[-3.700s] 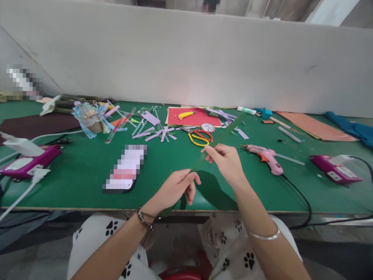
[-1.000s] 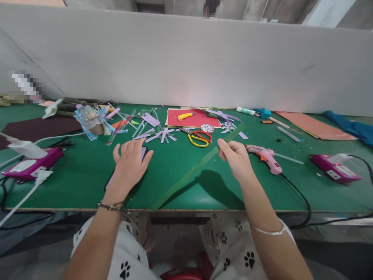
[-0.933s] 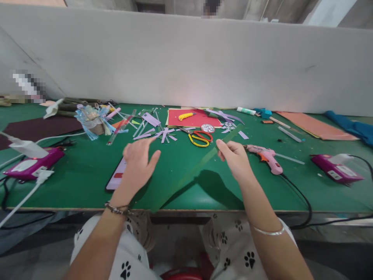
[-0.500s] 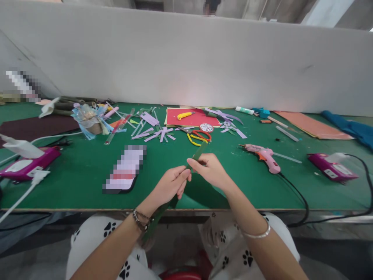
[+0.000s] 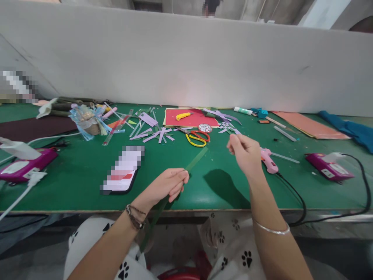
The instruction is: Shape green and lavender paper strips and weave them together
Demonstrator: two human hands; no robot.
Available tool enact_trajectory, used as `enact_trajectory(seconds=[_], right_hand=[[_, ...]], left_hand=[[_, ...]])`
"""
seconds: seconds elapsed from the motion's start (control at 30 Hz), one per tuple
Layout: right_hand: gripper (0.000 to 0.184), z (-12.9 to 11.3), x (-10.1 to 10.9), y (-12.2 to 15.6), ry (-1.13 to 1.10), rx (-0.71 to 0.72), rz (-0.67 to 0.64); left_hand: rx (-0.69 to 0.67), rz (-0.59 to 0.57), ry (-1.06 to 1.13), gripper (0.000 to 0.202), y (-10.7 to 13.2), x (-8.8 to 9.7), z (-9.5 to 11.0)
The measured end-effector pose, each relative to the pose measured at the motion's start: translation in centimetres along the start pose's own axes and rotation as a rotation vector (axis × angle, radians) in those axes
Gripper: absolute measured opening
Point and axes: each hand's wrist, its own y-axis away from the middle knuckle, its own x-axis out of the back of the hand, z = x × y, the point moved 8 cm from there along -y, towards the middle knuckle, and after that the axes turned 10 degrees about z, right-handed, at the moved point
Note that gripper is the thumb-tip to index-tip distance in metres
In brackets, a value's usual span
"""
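While pinching a green strip (image 5: 197, 160) in the closed left hand (image 5: 172, 184), holds it slantwise, lower end past the near edge of the green table (image 5: 163, 157), upper end over the tabletop. Holds the right hand (image 5: 243, 153) well apart, fingers curled closed; cannot tell whether grasping anything. Has nearby a phone (image 5: 124, 169) and, behind the right hand, a half-hidden pink glue gun (image 5: 269, 162). Farther, faces scissors (image 5: 196, 145), purple strips (image 5: 161, 134), a yellow cutter (image 5: 183, 116) on a red sheet (image 5: 201, 119), finally a pale partition (image 5: 186, 66).

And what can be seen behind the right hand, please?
A pink glue gun lies partly behind the right hand: its handle shows, but the hand covers its front end.
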Motion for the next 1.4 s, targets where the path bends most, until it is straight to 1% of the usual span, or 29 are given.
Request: enact_trajectory(seconds=[0.03,0.07,0.1,0.13,0.17,0.2,0.23,0.3,0.33,0.43,0.47,0.5,0.53,0.6,0.67,0.73,0.83,0.97,1.07,1.13,1.23,1.3,1.33,1.4], right_hand=[[0.022,-1.5,-0.7,0.5,0.012,0.140,-0.099],[0.018,-3.1,-1.9,1.5,0.034,0.290,-0.240],[0.026,-4.4,-3.2,2.7,0.073,0.414,-0.388],[0.030,-5.3,-4.4,3.9,0.114,0.508,-0.494],[0.027,-5.9,-5.2,4.8,0.164,0.557,-0.559],[0.020,-6.3,-5.9,5.3,0.212,0.589,-0.590],[0.016,-6.6,-6.4,5.7,0.251,0.604,-0.605],[0.019,-6.7,-6.9,6.1,0.292,0.600,-0.655],[0.022,-6.5,-7.1,6.3,0.295,0.582,-0.716],[0.028,-5.8,-7.5,7.4,0.257,0.484,-0.957],[0.029,-5.6,-7.5,7.7,0.237,0.450,-1.012],[0.028,-5.6,-7.4,7.8,0.216,0.420,-1.041],[0.025,-5.5,-7.3,7.7,0.194,0.389,-1.036],[0.021,-5.4,-7.0,7.0,0.150,0.306,-0.954],[0.018,-5.2,-6.5,6.0,0.091,0.213,-0.857],[0.015,-5.0,-6.0,5.5,0.024,0.160,-0.812],[0.017,-4.9,-5.8,5.3,-0.021,0.141,-0.822],[0.020,-4.3,-6.3,5.6,0.057,0.122,-0.837],[0.020,-4.1,-6.6,5.7,0.077,0.105,-0.827],[0.021,-3.9,-6.6,5.6,0.076,0.074,-0.803],[0.019,-3.7,-6.5,5.2,0.022,-0.004,-0.741],[0.012,-3.6,-6.4,4.7,-0.088,-0.100,-0.635],[0.013,-3.4,-6.3,4.5,-0.157,-0.169,-0.568],[0.021,-2.9,-6.3,4.4,-0.279,-0.317,-0.442]], left_hand=[[0.015,-0.023,0.060,0.031,0.0,0.0,0.1],[0.033,-0.046,0.118,0.031,0.1,0.0,0.2],[0.058,-0.066,0.169,0.031,0.1,-0.1,0.2],[0.086,-0.083,0.208,0.031,0.2,-0.1,0.2],[0.113,-0.096,0.234,0.031,0.3,-0.2,0.2],[0.139,-0.112,0.246,0.032,0.4,-0.3,0.1],[0.160,-0.129,0.244,0.033,0.6,-0.4,0.0],[0.170,-0.151,0.218,0.035,0.8,-0.5,0.0],[0.164,-0.151,0.199,0.035,0.8,-0.4,0.0],[0.153,-0.126,0.127,0.034,0.8,0.1,0.0],[0.156,-0.120,0.107,0.033,0.8,0.2,0.0],[0.159,-0.116,0.091,0.033,0.8,0.3,0.0],[0.160,-0.112,0.081,0.032,0.7,0.4,0.1],[0.146,-0.093,0.067,0.029,0.6,0.4,0.2],[0.100,-0.040,0.037,0.028,0.3,0.6,0.5],[0.035,0.027,-0.044,0.029,0.2,0.8,0.7],[-0.117,0.124,-0.249,0.029,0.2,0.8,1.5],[-0.387,0.239,-0.587,0.018,0.7,0.2,3.3],[-0.477,0.267,-0.809,0.023,1.0,-0.4,3.8],[-0.515,0.278,-0.897,0.024,1.1,-0.7,3.9],[-0.509,0.330,-0.892,0.021,1.1,-0.6,3.8],[-0.473,0.384,-0.821,0.018,1.0,-0.1,3.7],[-0.453,0.404,-0.768,0.017,0.9,0.1,3.6],[-0.412,0.415,-0.630,0.016,0.7,0.6,3.4]])
